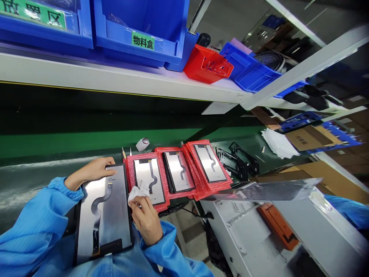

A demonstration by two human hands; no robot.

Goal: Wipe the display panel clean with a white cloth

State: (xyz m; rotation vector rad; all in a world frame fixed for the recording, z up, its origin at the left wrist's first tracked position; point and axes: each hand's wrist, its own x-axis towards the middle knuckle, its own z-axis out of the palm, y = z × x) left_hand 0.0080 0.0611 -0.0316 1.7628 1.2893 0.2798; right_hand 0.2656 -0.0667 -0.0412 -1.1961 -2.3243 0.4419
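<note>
My left hand [96,169] grips the top edge of a display panel [115,207], whose silvery back faces up with a grey ribbon cable curving down it. The panel lies tilted near my body. In my right hand [147,219] is a crumpled white wipe [138,191], pinched between the fingers just right of the panel's edge. Beyond the wipe, another display panel [145,173] rests on red bubble wrap [131,163]. To its right are a small stack of panels [179,173] and a further panel [210,161], also on red bubble wrap.
A small white bottle [142,144] and a pointed tool [123,152] lie behind the panels. Black frames [239,161] and white sheets [278,143] are farther right. Blue bins [161,50] and a red bin [206,65] line the shelf above. A white machine [242,231] holds an orange-brown block [276,225].
</note>
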